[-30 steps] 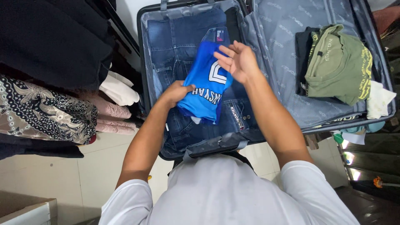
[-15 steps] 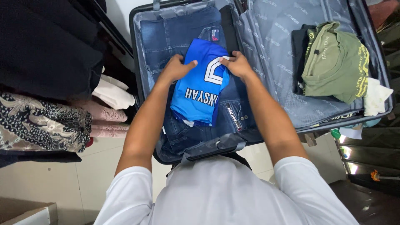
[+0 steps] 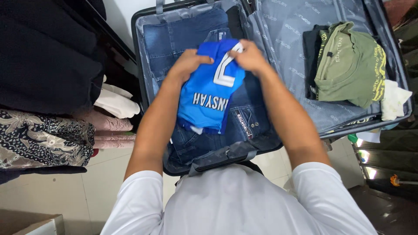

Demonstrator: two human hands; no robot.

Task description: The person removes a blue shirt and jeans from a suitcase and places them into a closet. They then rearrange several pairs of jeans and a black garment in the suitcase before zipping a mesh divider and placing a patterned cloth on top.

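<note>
Hands at the far edge of a folded blue jersey: I have my left hand closed on its far left corner and my right hand closed on its far right corner. The jersey lies on folded blue jeans in the left half of an open suitcase. An olive green shirt rests in the right half, well apart from both hands.

Blue jersey, dark denim jeans, olive shirt.
</note>
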